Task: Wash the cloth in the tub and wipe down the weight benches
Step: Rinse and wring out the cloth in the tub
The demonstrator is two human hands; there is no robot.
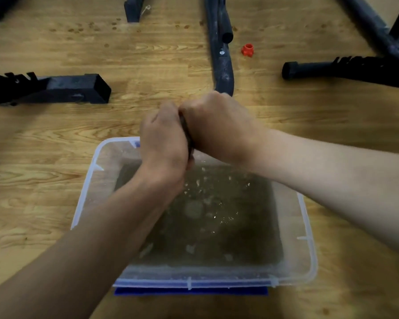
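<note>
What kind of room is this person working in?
Likely a gym or home workout room: black bench legs stand on the wood-grain floor, with a notched adjustment bar and a red plastic piece nearby.

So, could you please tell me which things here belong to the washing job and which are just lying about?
In use: dark cloth, gripped between left hand and right hand; clear plastic tub of murky water; black bench frames, to be wiped.
Lying about: red plastic cap on the floor; blue sheet under the tub.
</note>
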